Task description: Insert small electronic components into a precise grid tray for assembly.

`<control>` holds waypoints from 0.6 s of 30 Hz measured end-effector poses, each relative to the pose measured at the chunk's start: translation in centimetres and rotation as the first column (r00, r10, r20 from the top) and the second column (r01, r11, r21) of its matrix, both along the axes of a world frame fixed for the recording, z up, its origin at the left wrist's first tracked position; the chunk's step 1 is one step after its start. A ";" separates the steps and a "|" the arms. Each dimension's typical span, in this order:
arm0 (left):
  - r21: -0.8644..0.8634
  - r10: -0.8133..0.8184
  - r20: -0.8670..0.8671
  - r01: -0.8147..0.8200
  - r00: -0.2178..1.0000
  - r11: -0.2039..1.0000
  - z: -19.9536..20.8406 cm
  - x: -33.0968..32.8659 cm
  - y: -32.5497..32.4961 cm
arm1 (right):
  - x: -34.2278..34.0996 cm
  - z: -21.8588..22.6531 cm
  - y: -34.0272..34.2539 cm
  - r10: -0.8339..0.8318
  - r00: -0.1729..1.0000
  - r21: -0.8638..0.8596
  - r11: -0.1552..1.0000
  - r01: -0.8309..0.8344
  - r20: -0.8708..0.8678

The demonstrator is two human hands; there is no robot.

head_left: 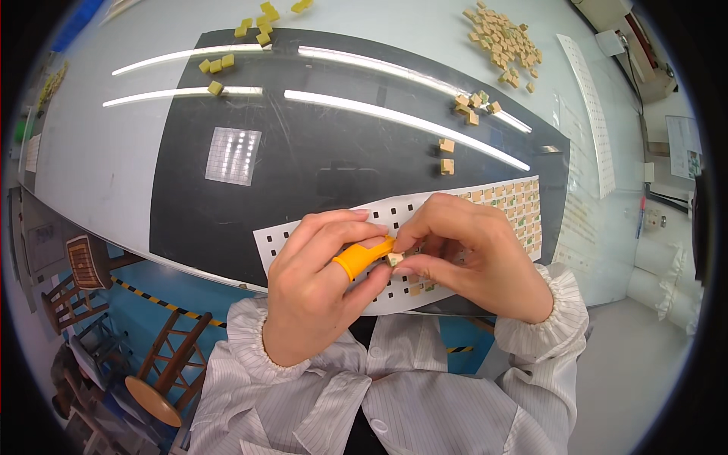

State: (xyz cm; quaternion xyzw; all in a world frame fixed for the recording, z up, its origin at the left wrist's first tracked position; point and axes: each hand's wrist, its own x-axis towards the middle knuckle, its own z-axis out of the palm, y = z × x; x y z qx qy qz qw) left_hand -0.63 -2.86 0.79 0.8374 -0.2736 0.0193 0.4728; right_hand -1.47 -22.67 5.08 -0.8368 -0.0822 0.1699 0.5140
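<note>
My left hand (315,269) wears an orange finger cot (356,258) on its index finger. Between that fingertip and the thumb sits a small tan block (395,259) with a greenish face. My right hand (478,254) closes on the same block from the other side, thumb and index finger pinched at it; part of the block is hidden by the fingers. Both hands are over a white sheet (292,241) marked with rows of small black squares. Tan blocks (523,208) stand in rows on the sheet's right part, some with green patches.
The sheet lies on a black mat (303,167) on a pale table. Loose tan blocks (504,42) are heaped at the far right, with a few nearer (447,155). Yellow blocks (262,23) lie far left, near a clear gridded square (233,155). Wooden stools (163,387) stand lower left.
</note>
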 end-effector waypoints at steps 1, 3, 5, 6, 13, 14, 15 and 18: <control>0.001 0.010 -0.031 -0.010 0.999 1.000 0.0 -0.1 0.0 | 0.0 0.0 0.0 0.001 1.000 0.015 1.000 -0.001 -0.003; 0.009 0.003 -0.022 -0.003 1.000 1.000 0.0 0.0 0.1 | 0.2 0.5 -0.3 0.005 0.998 0.009 1.000 -0.004 -0.070; 0.015 -0.006 -0.013 0.006 1.000 1.000 -0.1 0.0 0.0 | 0.3 0.6 -0.3 0.007 0.990 0.003 1.000 -0.007 -0.138; 0.017 -0.002 -0.015 0.002 1.000 1.000 -0.1 0.0 0.0 | 0.3 0.5 -0.1 -0.020 0.987 -0.016 1.000 0.018 -0.159; 0.020 -0.011 -0.024 0.012 1.000 1.000 -0.1 0.0 0.2 | -0.1 0.1 -0.6 -0.275 0.927 -0.286 0.895 0.344 0.255; 0.018 -0.013 -0.024 0.013 1.000 1.000 0.0 0.0 0.1 | -0.3 0.2 -0.5 -0.303 0.920 -0.304 0.877 0.372 0.249; 0.019 -0.014 -0.018 0.015 1.000 1.000 -0.1 0.0 0.2 | -0.5 0.1 -0.4 -0.301 0.921 -0.302 0.879 0.369 0.248; 0.022 -0.015 -0.016 0.016 1.000 1.000 -0.1 0.0 0.2 | -1.0 -0.3 0.0 -0.234 0.923 -0.350 0.874 0.337 0.305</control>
